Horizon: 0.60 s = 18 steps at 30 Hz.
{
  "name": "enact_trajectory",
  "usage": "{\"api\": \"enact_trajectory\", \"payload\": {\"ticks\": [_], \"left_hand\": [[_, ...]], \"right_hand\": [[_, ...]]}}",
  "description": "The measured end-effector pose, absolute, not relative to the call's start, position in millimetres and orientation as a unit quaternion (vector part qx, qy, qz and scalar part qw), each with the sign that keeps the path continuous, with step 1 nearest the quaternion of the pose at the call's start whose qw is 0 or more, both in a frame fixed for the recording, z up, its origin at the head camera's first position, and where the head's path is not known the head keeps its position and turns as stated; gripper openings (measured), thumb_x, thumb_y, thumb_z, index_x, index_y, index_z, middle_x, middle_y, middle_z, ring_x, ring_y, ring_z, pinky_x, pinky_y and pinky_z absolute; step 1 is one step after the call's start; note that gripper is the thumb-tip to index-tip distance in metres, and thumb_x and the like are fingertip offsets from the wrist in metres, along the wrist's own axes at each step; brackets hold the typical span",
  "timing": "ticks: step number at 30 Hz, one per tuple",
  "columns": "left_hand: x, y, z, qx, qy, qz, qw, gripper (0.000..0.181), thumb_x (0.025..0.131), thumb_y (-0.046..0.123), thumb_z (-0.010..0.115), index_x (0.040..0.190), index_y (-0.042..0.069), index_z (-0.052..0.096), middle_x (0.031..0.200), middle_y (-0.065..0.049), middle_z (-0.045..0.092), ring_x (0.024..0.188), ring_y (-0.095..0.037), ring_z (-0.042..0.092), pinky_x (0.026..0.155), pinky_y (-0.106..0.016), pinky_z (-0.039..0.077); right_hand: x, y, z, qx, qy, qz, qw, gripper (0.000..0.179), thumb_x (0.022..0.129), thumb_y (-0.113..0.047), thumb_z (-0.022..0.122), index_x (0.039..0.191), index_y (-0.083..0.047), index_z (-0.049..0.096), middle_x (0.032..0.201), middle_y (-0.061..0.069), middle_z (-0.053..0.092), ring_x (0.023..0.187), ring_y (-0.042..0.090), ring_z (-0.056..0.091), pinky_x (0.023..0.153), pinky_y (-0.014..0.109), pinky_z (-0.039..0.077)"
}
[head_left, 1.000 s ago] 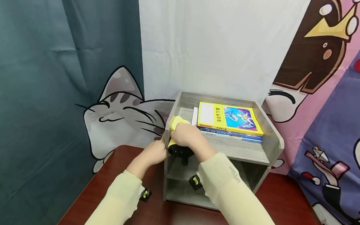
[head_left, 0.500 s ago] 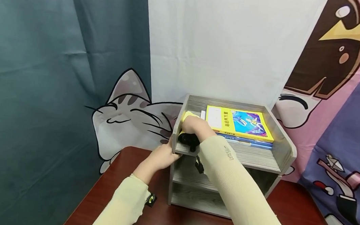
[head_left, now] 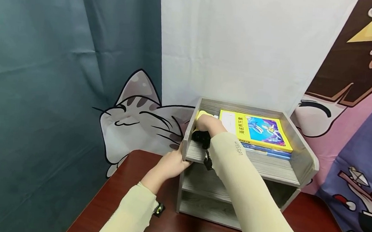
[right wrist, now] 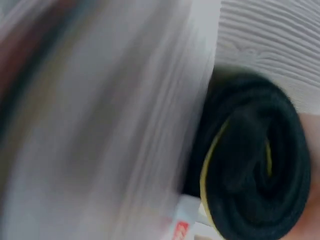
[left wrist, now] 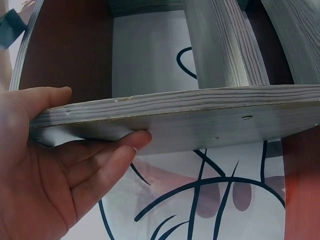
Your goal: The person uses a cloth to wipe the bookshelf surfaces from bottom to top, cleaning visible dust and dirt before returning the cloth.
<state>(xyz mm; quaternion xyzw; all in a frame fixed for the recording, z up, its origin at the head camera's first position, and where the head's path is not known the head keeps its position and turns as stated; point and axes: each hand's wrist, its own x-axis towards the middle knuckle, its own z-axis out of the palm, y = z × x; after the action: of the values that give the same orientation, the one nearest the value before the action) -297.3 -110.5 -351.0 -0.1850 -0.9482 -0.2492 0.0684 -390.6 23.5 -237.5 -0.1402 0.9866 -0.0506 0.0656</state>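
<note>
A small grey wood-grain desk shelf (head_left: 265, 165) stands on the table. My left hand (head_left: 172, 163) grips its left side panel (head_left: 189, 133); in the left wrist view the thumb lies on one face and the fingers (left wrist: 100, 170) on the other. My right hand (head_left: 209, 124) holds a soft yellow-and-black roll (head_left: 201, 138) on the top board, just inside that panel. The right wrist view shows the roll's dark spiral end (right wrist: 255, 165) with a thin yellow edge. The hand covers most of the roll's yellow part.
Right of the roll lies a stack of books, a yellow one (head_left: 258, 130) on top and blue ones (head_left: 266, 152) below. The shelf has lower compartments (head_left: 206, 204). It stands on a red-brown table (head_left: 164, 220) before a printed cloth backdrop (head_left: 234, 45).
My right hand has moved the roll from the shelf's front left edge farther back onto the top board. My left hand stays at the side panel. The head view has shifted leftward.
</note>
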Motion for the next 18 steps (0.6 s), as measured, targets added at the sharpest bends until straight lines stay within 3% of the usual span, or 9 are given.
{"api": "enact_trajectory", "payload": {"ticks": [7,11,18], "left_hand": [[-297,-109,-355,-0.182,-0.949,-0.247,0.076,0.064,0.086,0.030,0.058,0.138,0.006,0.029,0.089,-0.016,0.066,0.067,-0.027,0.059,0.062,-0.044,0.045],[-296,-107,-358,-0.183,-0.950,-0.242,0.079,0.063,0.086,0.030,0.059,0.137,0.006,0.030,0.089,-0.016,0.066,0.068,-0.028,0.061,0.062,-0.043,0.046],[-296,-108,-355,-0.188,-0.950,-0.231,0.092,0.062,0.085,0.029,0.059,0.135,0.005,0.032,0.081,-0.017,0.066,0.063,-0.029,0.060,0.058,-0.043,0.045]], "right_hand": [[-409,30,-241,-0.140,0.985,-0.076,0.072,0.018,0.078,-0.018,0.065,0.072,-0.008,0.052,0.098,0.011,0.055,0.083,0.024,0.049,0.081,0.040,0.046],[-427,37,-249,-0.166,0.978,-0.089,0.092,0.013,0.080,-0.015,0.057,0.072,-0.007,0.052,0.098,0.012,0.054,0.085,0.025,0.049,0.082,0.039,0.044],[-554,64,-319,-0.275,0.954,-0.112,0.051,0.013,0.075,-0.011,0.049,0.063,-0.009,0.048,0.081,0.015,0.051,0.073,0.026,0.047,0.069,0.036,0.043]]}}
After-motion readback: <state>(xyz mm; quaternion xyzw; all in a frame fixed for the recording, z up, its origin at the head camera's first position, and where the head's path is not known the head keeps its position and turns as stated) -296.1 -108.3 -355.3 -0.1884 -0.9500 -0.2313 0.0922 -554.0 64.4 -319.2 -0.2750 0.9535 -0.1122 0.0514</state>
